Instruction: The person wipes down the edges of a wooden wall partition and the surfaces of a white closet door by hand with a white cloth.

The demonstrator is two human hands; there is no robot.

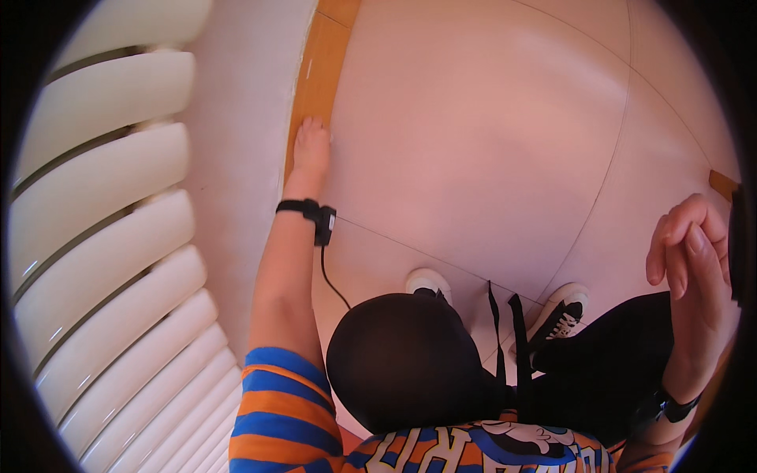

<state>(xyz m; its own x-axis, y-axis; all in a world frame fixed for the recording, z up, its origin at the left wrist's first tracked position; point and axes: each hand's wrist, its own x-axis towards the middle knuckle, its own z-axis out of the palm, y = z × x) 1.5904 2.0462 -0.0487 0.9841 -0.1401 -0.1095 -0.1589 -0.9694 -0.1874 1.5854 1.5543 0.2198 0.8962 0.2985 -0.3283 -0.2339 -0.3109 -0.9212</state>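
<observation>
My left hand [312, 145] reaches forward to a wood-coloured baseboard [322, 65] along the foot of the wall. Its bent fingers lie against the board's face, close together. The underside of the hand is hidden, so I cannot tell whether it holds something. Around my left wrist sits a black strap with a small module [324, 224], from which a thin cable runs back. Near the right rim, my right hand [695, 248] is raised with bent fingers. A dark object [737, 248] cut off by the rim is beside it; whether the hand grips it is unclear.
A white ribbed radiator [112, 159] stands along the pale wall [242, 118] at left. Light floor tiles [473, 136] with thin joints spread ahead. My bent knee [408, 360], dark sneakers [562, 319] and two hanging black straps [497, 331] are below. Another wooden piece [721, 184] shows at right.
</observation>
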